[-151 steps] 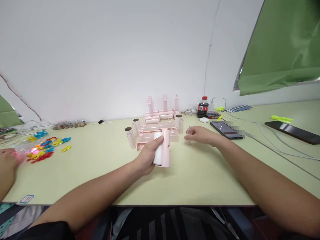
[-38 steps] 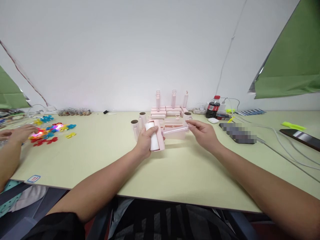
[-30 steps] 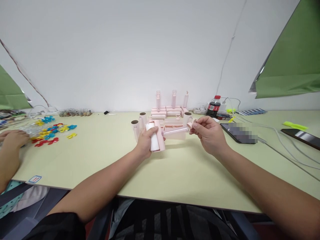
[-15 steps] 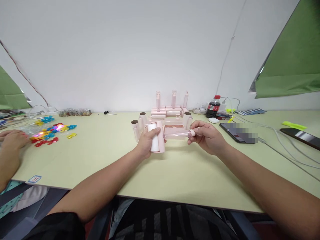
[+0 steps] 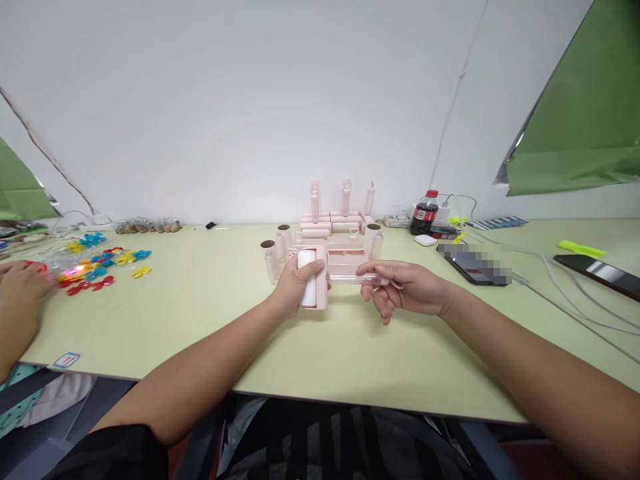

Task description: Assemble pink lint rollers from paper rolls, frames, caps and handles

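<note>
My left hand (image 5: 291, 283) grips a pink lint roller case (image 5: 321, 293) with a white sticky roll (image 5: 308, 293) in it, thumb across the front. A clear pink tube handle (image 5: 345, 279) sticks out sideways from the case toward the right. My right hand (image 5: 400, 287) holds the far end of that handle between thumb and index finger, the other fingers hanging loosely below. Behind my hands stand spare rolls with brown cardboard cores (image 5: 269, 245) and more pink lint rollers (image 5: 315, 200), several upright on stacked pink cases (image 5: 345, 227).
On the right lie a phone (image 5: 470, 265), a white earbud case (image 5: 425, 240), a cola bottle (image 5: 425, 213), cables and another dark phone (image 5: 603, 273). At left, another person's hand (image 5: 23, 290) is beside colourful plastic flower pieces (image 5: 100, 257). Bagged items (image 5: 147, 225) sit along the wall.
My right hand has turned and shifted along the handle toward the case, its lower fingers now loosened. The case in my left hand has turned to show its front more squarely.
</note>
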Motion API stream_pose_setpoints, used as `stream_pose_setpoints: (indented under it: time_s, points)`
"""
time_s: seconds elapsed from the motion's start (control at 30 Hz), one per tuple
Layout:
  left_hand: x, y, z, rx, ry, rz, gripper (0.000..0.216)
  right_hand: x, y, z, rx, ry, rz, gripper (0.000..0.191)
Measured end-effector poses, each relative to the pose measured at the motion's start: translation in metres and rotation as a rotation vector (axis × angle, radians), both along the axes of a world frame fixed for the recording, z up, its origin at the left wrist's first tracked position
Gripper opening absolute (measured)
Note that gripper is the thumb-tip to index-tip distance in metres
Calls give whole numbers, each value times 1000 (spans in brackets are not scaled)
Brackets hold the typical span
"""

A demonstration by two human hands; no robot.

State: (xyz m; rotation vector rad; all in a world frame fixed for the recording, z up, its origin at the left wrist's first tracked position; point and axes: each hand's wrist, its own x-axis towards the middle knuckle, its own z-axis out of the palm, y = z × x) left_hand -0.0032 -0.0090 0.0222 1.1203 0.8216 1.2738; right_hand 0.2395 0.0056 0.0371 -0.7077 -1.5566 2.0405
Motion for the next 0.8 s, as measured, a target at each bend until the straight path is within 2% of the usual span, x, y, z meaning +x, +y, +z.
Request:
stream_pose_setpoints:
  time_s: [0.1, 0.17, 0.33, 0.47, 0.8]
  points:
    - [0, -2, 1, 1, 47, 5, 44, 0, 1, 0, 5, 37, 61, 20]
    - [0, -4, 2, 3, 72, 8, 45, -1, 1, -2, 17, 41, 91, 23]
    - [-1, -2, 3, -5, 58, 40, 44, -9, 2, -9, 15, 125, 1, 40]
    - [-1, -1, 2, -29, 29, 33, 45, -13, 3, -13, -30, 153, 19, 47]
    - [2, -5, -1, 23, -3, 31, 43, -15, 1, -14, 25, 188, -61, 48]
